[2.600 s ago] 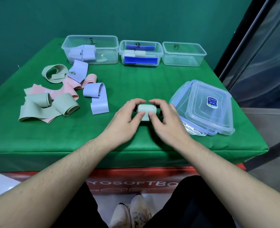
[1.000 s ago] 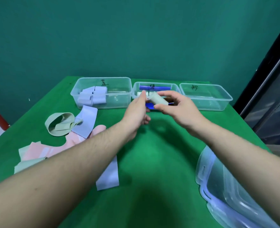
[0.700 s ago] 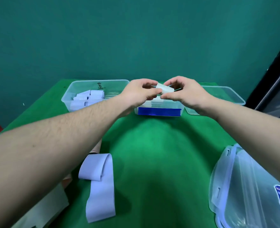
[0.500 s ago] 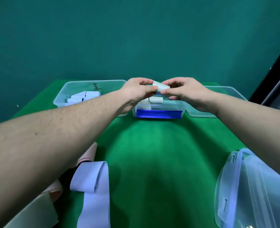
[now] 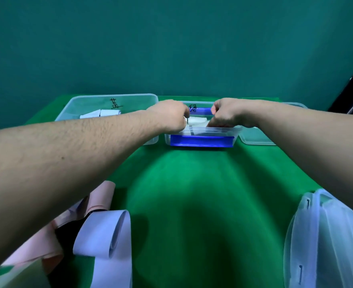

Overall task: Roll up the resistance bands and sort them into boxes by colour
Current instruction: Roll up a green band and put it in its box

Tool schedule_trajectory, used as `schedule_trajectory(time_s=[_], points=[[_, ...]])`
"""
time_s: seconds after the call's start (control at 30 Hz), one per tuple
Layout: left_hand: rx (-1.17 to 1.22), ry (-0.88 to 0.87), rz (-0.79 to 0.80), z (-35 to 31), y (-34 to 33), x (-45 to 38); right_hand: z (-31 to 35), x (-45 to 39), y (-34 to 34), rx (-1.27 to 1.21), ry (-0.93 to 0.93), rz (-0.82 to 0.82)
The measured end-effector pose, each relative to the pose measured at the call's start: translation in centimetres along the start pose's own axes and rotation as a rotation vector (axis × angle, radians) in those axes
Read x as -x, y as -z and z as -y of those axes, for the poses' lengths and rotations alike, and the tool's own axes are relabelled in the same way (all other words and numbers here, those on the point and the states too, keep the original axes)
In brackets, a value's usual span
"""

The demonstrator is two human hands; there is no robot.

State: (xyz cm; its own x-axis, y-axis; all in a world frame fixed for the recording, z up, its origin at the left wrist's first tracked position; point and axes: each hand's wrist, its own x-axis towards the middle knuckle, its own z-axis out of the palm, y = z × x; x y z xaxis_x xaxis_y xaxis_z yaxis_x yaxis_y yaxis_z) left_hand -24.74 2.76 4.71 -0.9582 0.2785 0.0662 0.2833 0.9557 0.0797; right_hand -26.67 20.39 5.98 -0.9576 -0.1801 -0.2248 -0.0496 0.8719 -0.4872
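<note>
Both my hands reach into the middle clear box (image 5: 201, 140), the one with blue clips, at the far edge of the green table. My left hand (image 5: 169, 116) and my right hand (image 5: 226, 114) each hold one end of a rolled pale green band (image 5: 197, 121), which sits low inside the box beside other pale rolls. My fingertips are hidden behind the roll and the box rim. The left clear box (image 5: 109, 104) contains lilac rolls (image 5: 100, 114). A third clear box (image 5: 256, 137) stands at the right, mostly behind my right arm.
Unrolled bands lie at the near left: a lilac one (image 5: 107, 242), pink ones (image 5: 100, 196) and a pale green one (image 5: 20, 275). A stack of clear lids (image 5: 325, 242) lies at the near right. The green cloth (image 5: 192, 194) fills the middle.
My hands carried the green roll from the near table edge to the middle box. Over the last half second they lowered it from above the rim down into the box.
</note>
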Motion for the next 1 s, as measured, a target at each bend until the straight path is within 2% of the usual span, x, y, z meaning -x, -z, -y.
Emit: schedule_trajectory(time_s=[0.17, 0.3, 0.47, 0.6, 0.77, 0.93, 1.0], points=[[-0.048, -0.009, 0.041, -0.1, 0.0, -0.4, 0.1, -1.1, -0.9, -0.101, -0.079, 0.009], [-0.062, 0.0, 0.064, -0.1, 0.0, -0.5, -0.1, -2.2, -1.7, -0.027, -0.087, -0.045], [-0.076, -0.001, 0.066, -0.1, -0.1, -0.6, -0.3, -2.8, -1.7, -0.08, -0.13, -0.024], [-0.081, -0.003, 0.068, -0.2, -0.1, -0.5, -0.3, -3.1, -1.9, 0.011, -0.102, -0.013], [-0.105, -0.005, 0.083, -0.2, -0.2, -0.6, 0.6, -3.1, -1.8, 0.326, -0.127, 0.002], [-0.124, -0.012, 0.086, -0.2, -0.1, -0.5, 0.6, -3.0, -1.5, 0.256, -0.114, 0.056], [-0.135, -0.017, 0.087, -0.3, -0.2, -0.4, 0.6, -3.0, -1.7, 0.316, -0.111, 0.059]])
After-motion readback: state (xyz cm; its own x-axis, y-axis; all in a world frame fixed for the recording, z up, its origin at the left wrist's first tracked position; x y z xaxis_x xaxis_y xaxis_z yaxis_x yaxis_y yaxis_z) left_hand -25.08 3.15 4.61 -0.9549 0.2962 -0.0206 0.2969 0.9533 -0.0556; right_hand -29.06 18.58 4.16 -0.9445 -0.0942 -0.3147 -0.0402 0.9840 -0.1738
